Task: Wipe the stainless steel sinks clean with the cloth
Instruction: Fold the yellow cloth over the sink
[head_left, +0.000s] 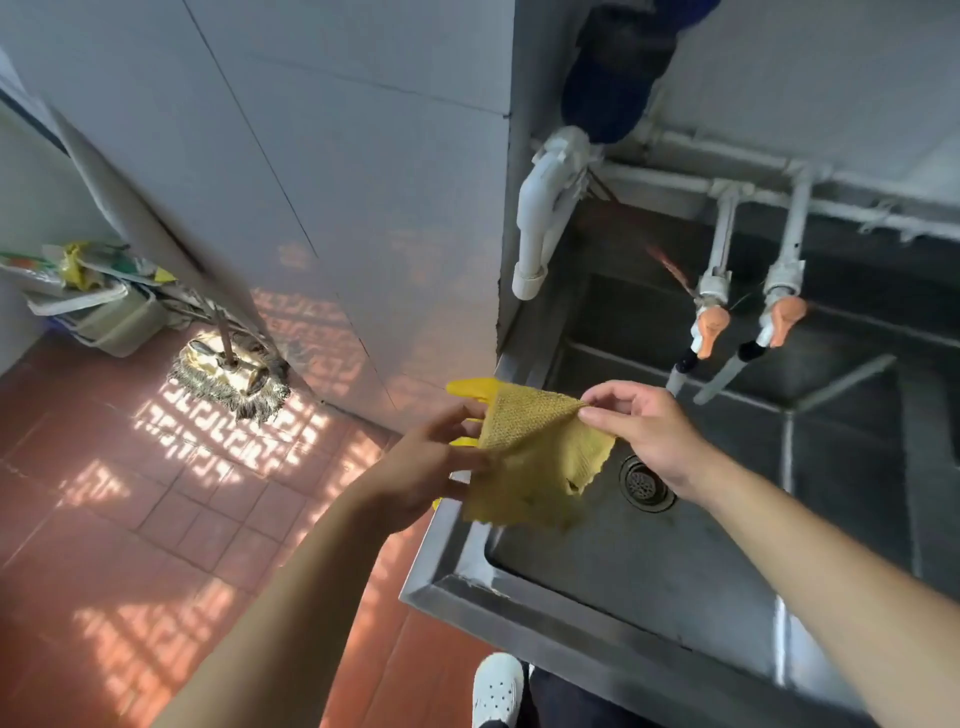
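I hold a yellow cloth (530, 467) stretched between both hands above the left rim of a steel sink (649, 561). My left hand (431, 467), at about 9 o'clock from the cloth, grips its left edge with curled fingers. My right hand (644, 431), at about 2 o'clock from the cloth, pinches its upper corner between thumb and fingertips. The cloth hangs down from that corner, its ragged lower edge dangling just over the sink's basin. A round drain (644, 483) shows in the basin floor, at 3 o'clock from the cloth and partly behind my right wrist. Something bright yellow (470, 389), perhaps a rubber glove, pokes out behind the cloth at 11 o'clock; I cannot tell for certain what it is. Two taps with orange handles (711, 325) hang over the sink at 1 o'clock, fed by white pipes (540, 218) along the wall. A second basin (852, 441) lies to the right, past a steel divider. At 9 o'clock, well apart, a mop head (231, 374) rests on the red tiled floor (104, 519) patterned with sunlight, with a cluttered bin (114, 317) beyond it. A white shoe (496, 691) shows at 6 o'clock.
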